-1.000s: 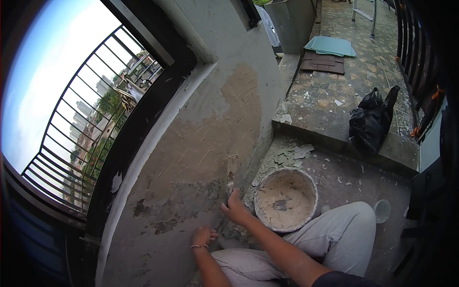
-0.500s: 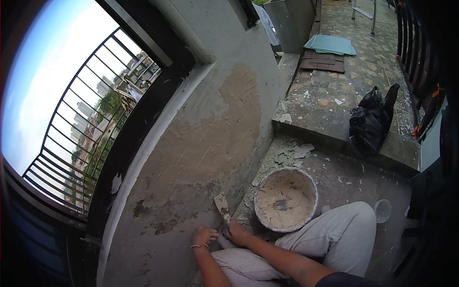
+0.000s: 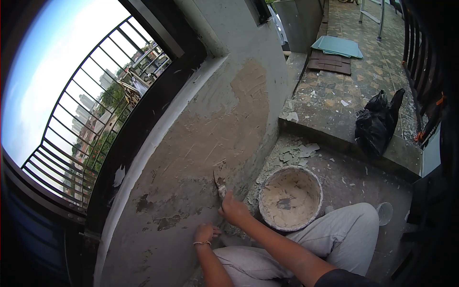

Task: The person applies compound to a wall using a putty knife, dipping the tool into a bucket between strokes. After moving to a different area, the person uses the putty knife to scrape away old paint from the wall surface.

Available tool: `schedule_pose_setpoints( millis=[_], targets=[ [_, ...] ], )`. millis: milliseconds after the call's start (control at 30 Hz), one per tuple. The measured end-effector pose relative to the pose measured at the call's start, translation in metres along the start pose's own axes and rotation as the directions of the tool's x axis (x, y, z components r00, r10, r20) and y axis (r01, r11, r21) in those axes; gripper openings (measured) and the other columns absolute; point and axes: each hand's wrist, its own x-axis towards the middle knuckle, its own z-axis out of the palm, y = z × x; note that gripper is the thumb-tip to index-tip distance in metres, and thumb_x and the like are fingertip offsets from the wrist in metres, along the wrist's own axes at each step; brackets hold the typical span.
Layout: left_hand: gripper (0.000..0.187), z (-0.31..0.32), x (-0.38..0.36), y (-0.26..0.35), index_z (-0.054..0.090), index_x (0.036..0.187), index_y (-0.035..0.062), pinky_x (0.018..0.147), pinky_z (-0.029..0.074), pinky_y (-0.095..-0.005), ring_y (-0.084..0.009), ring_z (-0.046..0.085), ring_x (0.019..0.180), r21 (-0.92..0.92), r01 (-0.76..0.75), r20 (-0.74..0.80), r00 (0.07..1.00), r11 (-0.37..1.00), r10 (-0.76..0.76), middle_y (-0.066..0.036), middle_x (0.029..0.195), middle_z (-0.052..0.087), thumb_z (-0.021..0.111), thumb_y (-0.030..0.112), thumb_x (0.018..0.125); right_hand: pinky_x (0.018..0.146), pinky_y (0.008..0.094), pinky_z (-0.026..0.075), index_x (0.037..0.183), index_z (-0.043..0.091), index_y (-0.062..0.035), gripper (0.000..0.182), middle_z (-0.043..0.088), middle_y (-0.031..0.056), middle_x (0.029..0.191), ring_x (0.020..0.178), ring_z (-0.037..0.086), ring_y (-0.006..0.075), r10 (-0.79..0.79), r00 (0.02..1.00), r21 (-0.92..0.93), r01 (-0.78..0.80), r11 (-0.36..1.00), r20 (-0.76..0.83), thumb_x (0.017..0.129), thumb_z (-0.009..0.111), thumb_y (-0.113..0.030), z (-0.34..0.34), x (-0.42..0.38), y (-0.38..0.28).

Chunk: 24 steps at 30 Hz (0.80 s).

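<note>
Spreading again: putty knife is back up on the wall, blade flat against the brown plaster patch, where half a second ago it sat lower near the floor edge. Right hand is clamped round its handle and has risen with it, so a fresh upward stroke looks underway. Left hand hasn't moved, fingers curled, braced on the wall base, holding nothing. Mix bucket sits just right of the hand, beside the knee.

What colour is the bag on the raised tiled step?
The bag is black; the head view shows it.
</note>
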Motion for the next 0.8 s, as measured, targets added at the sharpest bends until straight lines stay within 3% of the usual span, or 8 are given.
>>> schedule_pose_setpoints(
  millis=[167, 267, 333, 400, 533, 633, 767, 800],
  targets=[
    [0.049, 0.000, 0.001, 0.000, 0.069, 0.094, 0.0029, 0.062, 0.045, -0.0317, -0.0145, 0.062, 0.064, -0.021, 0.006, 0.018, 1.000, 1.000, -0.006, -0.007, 0.087, 0.073, 0.027, 0.029, 0.099, 0.067, 0.0499, 0.053, 0.124, 0.028, 0.0204, 0.067, 0.060, 0.0331, 0.098, 0.079, 0.066, 0.0418, 0.002, 0.994, -0.030, 0.001, 1.000, 0.109, 0.086, 0.058, -0.026, 0.041, -0.022, 0.028],
    [0.050, -0.002, 0.003, 0.000, 0.068, 0.095, 0.0029, 0.061, 0.045, -0.0308, -0.0143, 0.062, 0.062, 0.070, 0.030, 0.002, 1.000, 0.997, -0.031, -0.007, 0.087, 0.073, 0.027, 0.031, 0.099, 0.066, 0.0499, 0.053, 0.120, 0.031, 0.0178, 0.062, 0.060, 0.0332, 0.095, 0.079, 0.066, 0.0424, -0.037, 0.993, -0.008, 0.038, 0.999, 0.109, 0.086, 0.059, -0.026, 0.058, -0.041, 0.050],
    [0.050, -0.002, 0.009, -0.007, 0.068, 0.093, -0.0011, 0.054, 0.044, -0.0297, -0.0158, 0.063, 0.060, 0.037, 0.016, 0.007, 1.000, 0.999, -0.016, -0.011, 0.084, 0.073, 0.030, 0.031, 0.096, 0.066, 0.0492, 0.053, 0.120, 0.032, 0.0171, 0.062, 0.060, 0.0334, 0.093, 0.080, 0.065, 0.0432, -0.068, 0.993, -0.017, 0.070, 0.997, 0.098, 0.086, 0.059, -0.027, 0.063, -0.052, 0.064],
    [0.050, -0.003, 0.013, -0.008, 0.068, 0.091, -0.0031, 0.051, 0.044, -0.0292, -0.0165, 0.063, 0.059, 0.025, 0.002, 0.008, 1.000, 1.000, -0.003, -0.013, 0.082, 0.072, 0.031, 0.031, 0.095, 0.066, 0.0486, 0.053, 0.120, 0.031, 0.0173, 0.063, 0.060, 0.0333, 0.090, 0.079, 0.065, 0.0440, -0.003, 0.993, 0.041, -0.002, 0.999, 0.120, 0.086, 0.060, -0.027, 0.056, -0.061, 0.073],
    [0.049, -0.002, 0.006, -0.003, 0.068, 0.091, -0.0029, 0.052, 0.045, -0.0296, -0.0168, 0.064, 0.060, 0.034, 0.002, -0.006, 1.000, 0.999, -0.002, -0.012, 0.082, 0.072, 0.032, 0.030, 0.096, 0.065, 0.0485, 0.053, 0.121, 0.029, 0.0179, 0.065, 0.061, 0.0324, 0.083, 0.077, 0.064, 0.0452, 0.037, 0.998, 0.069, -0.041, 0.997, 0.054, 0.086, 0.060, -0.028, 0.016, -0.059, 0.047],
    [0.048, -0.001, 0.005, -0.004, 0.067, 0.092, -0.0049, 0.055, 0.048, -0.0309, -0.0189, 0.066, 0.063, 0.025, -0.003, -0.006, 1.000, 1.000, 0.003, -0.014, 0.083, 0.072, 0.033, 0.028, 0.097, 0.063, 0.0490, 0.053, 0.122, 0.028, 0.0198, 0.067, 0.061, 0.0319, 0.079, 0.075, 0.064, 0.0453, -0.019, 0.998, 0.069, 0.024, 0.997, -0.067, 0.086, 0.060, -0.026, -0.009, -0.038, 0.018],
    [0.045, 0.000, -0.001, -0.001, 0.064, 0.094, -0.0099, 0.063, 0.053, -0.0334, -0.0233, 0.069, 0.070, -0.052, -0.039, -0.005, 0.999, 0.998, 0.039, -0.018, 0.087, 0.071, 0.035, 0.024, 0.098, 0.063, 0.0485, 0.053, 0.126, 0.026, 0.0227, 0.071, 0.061, 0.0320, 0.083, 0.075, 0.064, 0.0447, -0.015, 0.996, 0.057, 0.020, 0.998, -0.088, 0.086, 0.058, -0.025, -0.031, -0.013, -0.014],
    [0.046, 0.000, -0.003, 0.000, 0.065, 0.094, -0.0056, 0.062, 0.050, -0.0327, -0.0205, 0.066, 0.068, -0.042, -0.027, -0.005, 1.000, 0.999, 0.027, -0.014, 0.087, 0.071, 0.033, 0.027, 0.098, 0.063, 0.0486, 0.053, 0.127, 0.026, 0.0228, 0.071, 0.061, 0.0321, 0.084, 0.075, 0.064, 0.0446, -0.025, 0.996, 0.040, 0.029, 0.999, -0.083, 0.086, 0.058, -0.025, -0.028, -0.009, -0.015]
  ],
)
